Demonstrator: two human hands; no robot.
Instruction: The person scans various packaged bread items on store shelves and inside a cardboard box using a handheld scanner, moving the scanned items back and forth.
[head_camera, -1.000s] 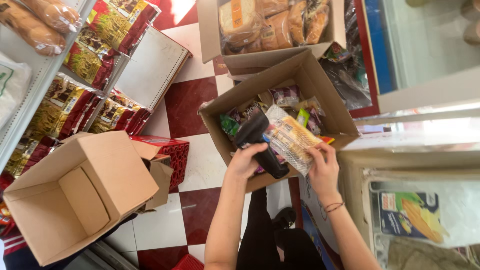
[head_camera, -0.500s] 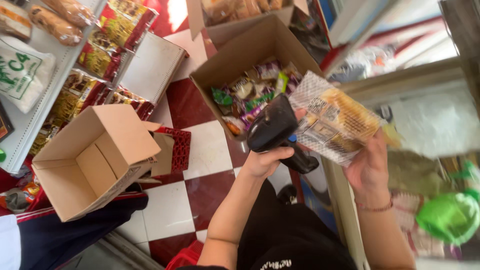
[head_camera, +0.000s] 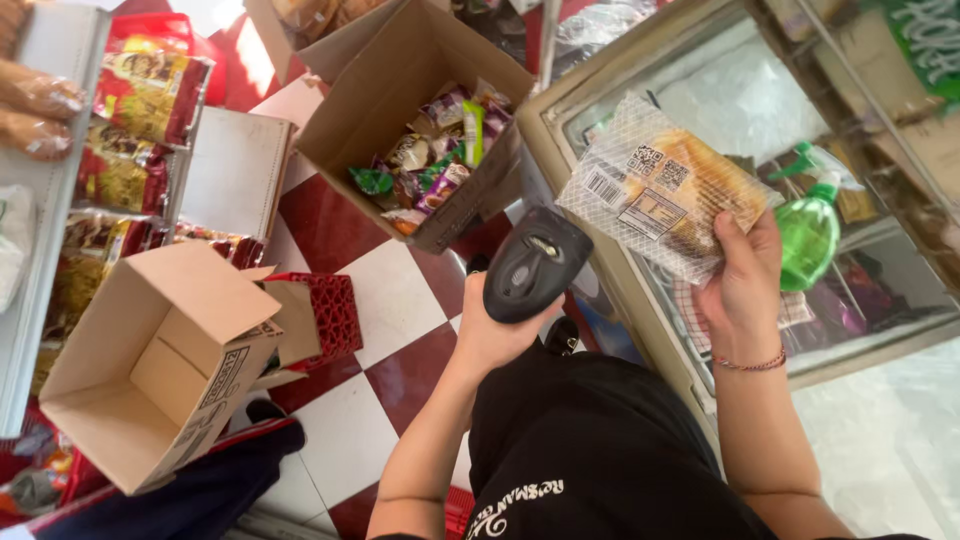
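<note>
Raised right hand (head_camera: 742, 285) grips snack packet (head_camera: 660, 195), left hand (head_camera: 490, 335) scanner (head_camera: 535, 265)

left hand (head_camera: 492, 330): palm and fingers hidden behind the black scanner (head_camera: 533, 263) it grips.
right hand (head_camera: 742, 285): fingertips hidden behind the wrapped pastry packet (head_camera: 665, 190).
green spray bottle (head_camera: 806, 225): partly hidden, just right of that grip.
far box (head_camera: 300, 15): cut off by top edge.

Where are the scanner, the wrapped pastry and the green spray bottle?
Black handheld scanner (head_camera: 535, 265), head view, on its rounded head.
Wrapped pastry (head_camera: 665, 190), head view, on the wrapper's label side.
Green spray bottle (head_camera: 808, 232), head view, on its body.
</note>
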